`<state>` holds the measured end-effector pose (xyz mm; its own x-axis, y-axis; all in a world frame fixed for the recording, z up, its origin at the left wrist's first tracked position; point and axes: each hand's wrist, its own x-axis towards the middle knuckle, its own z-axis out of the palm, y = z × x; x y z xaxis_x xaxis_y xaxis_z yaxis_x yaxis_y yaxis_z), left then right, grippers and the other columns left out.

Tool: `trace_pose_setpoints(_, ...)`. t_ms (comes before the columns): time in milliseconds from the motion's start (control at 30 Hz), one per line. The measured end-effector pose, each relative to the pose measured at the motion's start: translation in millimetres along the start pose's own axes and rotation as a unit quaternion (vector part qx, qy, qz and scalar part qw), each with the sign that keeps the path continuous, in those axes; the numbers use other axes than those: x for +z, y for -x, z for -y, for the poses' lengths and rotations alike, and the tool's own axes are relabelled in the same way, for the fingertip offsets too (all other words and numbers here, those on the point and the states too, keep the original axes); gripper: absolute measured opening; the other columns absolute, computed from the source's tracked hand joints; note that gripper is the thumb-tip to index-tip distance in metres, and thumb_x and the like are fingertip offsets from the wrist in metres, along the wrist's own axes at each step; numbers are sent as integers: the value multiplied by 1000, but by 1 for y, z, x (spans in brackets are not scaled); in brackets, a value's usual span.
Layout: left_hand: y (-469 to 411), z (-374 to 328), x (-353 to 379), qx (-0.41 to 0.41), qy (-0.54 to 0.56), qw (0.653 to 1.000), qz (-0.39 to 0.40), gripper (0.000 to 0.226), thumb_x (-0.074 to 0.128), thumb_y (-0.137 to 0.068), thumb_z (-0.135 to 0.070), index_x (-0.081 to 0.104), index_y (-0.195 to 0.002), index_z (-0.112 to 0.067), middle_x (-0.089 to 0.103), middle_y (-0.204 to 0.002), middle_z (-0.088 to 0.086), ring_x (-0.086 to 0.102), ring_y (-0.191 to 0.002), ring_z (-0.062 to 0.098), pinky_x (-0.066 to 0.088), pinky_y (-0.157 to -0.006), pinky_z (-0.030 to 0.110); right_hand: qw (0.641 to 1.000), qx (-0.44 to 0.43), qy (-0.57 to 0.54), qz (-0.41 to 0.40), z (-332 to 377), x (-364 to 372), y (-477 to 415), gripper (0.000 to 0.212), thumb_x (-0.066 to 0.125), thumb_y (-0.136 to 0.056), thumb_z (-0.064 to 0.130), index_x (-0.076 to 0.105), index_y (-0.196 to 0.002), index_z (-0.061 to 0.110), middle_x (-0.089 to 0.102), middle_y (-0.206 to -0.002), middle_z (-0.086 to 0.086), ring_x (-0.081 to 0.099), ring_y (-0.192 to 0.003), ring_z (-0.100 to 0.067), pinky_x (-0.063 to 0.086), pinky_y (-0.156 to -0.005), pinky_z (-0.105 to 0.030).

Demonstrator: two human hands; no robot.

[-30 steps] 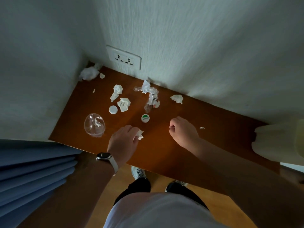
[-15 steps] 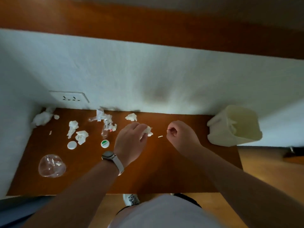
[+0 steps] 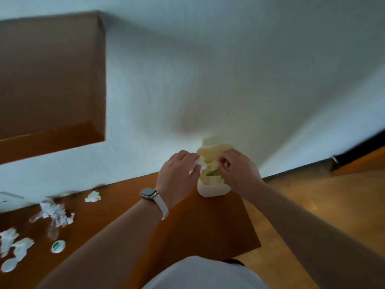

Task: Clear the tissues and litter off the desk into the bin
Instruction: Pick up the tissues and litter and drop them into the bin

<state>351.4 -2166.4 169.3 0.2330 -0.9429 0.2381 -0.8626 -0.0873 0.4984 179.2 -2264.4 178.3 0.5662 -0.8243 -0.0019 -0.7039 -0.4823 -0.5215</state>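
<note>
White tissue (image 3: 196, 163) pinched in left hand (image 3: 179, 176) over the one bin (image 3: 212, 184)
Right hand (image 3: 237, 174) fingertips pinched; can't tell on what. Two caps, four-ish tissue wads left on desk (image 3: 187, 232).

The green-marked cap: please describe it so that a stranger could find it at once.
Look at the brown desk, at its left part, where white tissues and litter lie. Near the front, right of the plain white cap, lies the small round cap. Only it has a green mark on top.
</note>
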Motion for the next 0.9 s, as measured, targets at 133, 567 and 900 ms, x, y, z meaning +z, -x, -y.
trace_pose_setpoints(133,-15,-17,26,23,-32,999,22,26,60,-90,-23,64,-115,-16,65,-110,0,58,-99,19,44,-80,25,998,-52,14,18,-31,-2,-3,20,51,-93,30,63,-104,20,57,-104,7,52,-89,-11,41,-74,-25)
trace_pose_setpoints(567,29,4,-7,-21,-168,984,50,46,45,-96,-40,49,-136,-21,48,-144,6,41,-134,25,38,-106,44,954,-271,117,47,-7,16,-12,45,43,-91,42,59,-121,13,57,-129,-9,49,-119,-27,38,-102,-44)
trace_pose_setpoints(900,113,108,-70,-75,-218,970,77,44,52,-94,-34,49,-135,-18,50,-141,7,43,-132,27,40,-106,46,923,-337,163,90,81,92,13,46,41,-91,46,52,-126,18,56,-130,-5,48,-122,-23,28,-101,-38)
